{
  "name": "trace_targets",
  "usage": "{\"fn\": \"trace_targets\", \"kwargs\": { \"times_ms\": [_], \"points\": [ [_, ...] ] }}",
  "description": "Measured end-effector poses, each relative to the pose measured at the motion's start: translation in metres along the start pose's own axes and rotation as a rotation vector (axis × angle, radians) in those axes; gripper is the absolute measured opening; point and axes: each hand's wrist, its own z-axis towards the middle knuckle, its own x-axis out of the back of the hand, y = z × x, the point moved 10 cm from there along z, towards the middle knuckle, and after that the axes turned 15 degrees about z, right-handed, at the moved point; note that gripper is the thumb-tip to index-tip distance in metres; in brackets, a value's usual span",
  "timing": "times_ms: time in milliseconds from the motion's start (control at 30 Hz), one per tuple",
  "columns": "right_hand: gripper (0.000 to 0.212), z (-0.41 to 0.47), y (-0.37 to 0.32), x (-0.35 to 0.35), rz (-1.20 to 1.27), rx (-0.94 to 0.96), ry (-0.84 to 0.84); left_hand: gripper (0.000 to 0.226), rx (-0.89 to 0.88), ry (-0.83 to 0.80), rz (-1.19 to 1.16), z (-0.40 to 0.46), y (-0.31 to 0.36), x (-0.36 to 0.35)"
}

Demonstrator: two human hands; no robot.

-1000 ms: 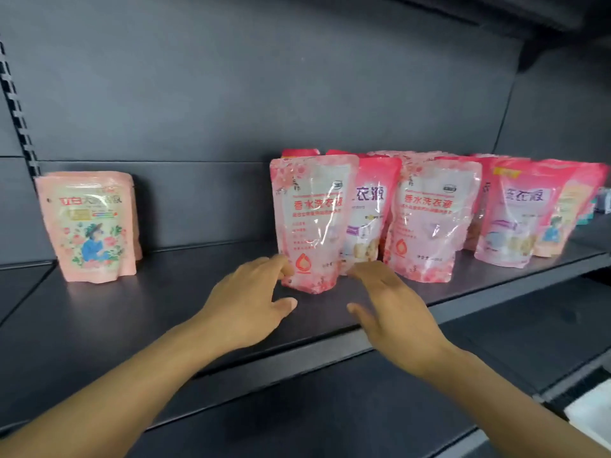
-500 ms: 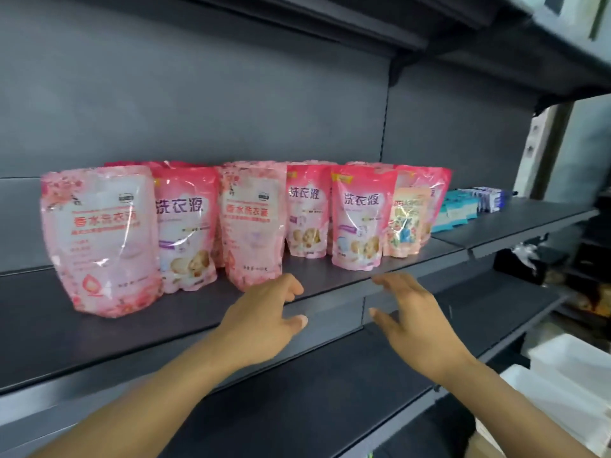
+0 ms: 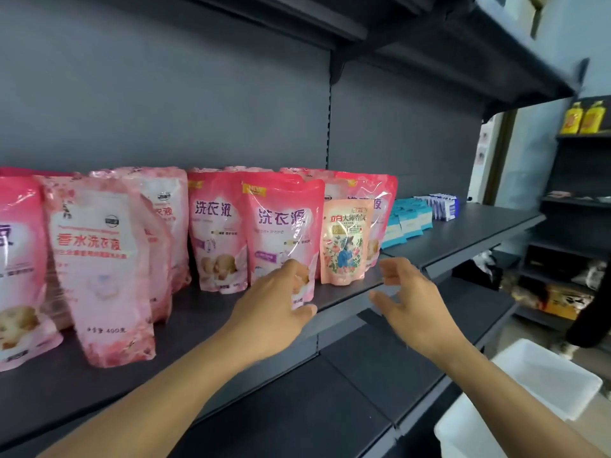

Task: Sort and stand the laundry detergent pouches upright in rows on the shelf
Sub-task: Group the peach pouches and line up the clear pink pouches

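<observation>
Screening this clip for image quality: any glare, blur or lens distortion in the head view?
Head view: glare streaks on the glossy pink pouch and the small peach pouch; the right hand is motion-smeared at the fingertips, the left hand sharper; wide-angle bending bows the shelf edge and upper right corner; lighting is even, small print unreadable.

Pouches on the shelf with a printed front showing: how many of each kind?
Deep pink pouches: 4
Pale blossom-print pouches: 2
Small peach pouch: 1
Total: 7, not counting the tops that only peek out behind the rows.
</observation>
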Motion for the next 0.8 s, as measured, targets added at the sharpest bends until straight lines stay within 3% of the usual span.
{"fn": "trace_targets", "kwargs": {
  "times_ms": [167,433,500,633,800],
  "points": [
    [0.054,0.054,0.029,0.006,0.156,-0.058,0.046,0.048,-0.026,0.037,0.007,0.043,0.014,-0.007],
    [0.070,0.138,0.064,-0.017,0.425,-0.104,-0.014,0.046,0.044,0.080,0.019,0.071,0.017,-0.013],
    [0.064,0.152,0.071,-0.027,0.531,-0.121,-0.047,0.048,0.096,0.093,0.010,0.074,0.017,-0.016],
    [0.018,0.168,0.083,-0.040,0.705,-0.126,-0.115,0.047,0.216,0.160,0.018,0.079,0.022,-0.018],
    [0.018,0.170,0.095,-0.042,0.975,-0.211,-0.280,0.048,0.358,0.306,-0.022,0.086,0.039,-0.025]
  ]
}}
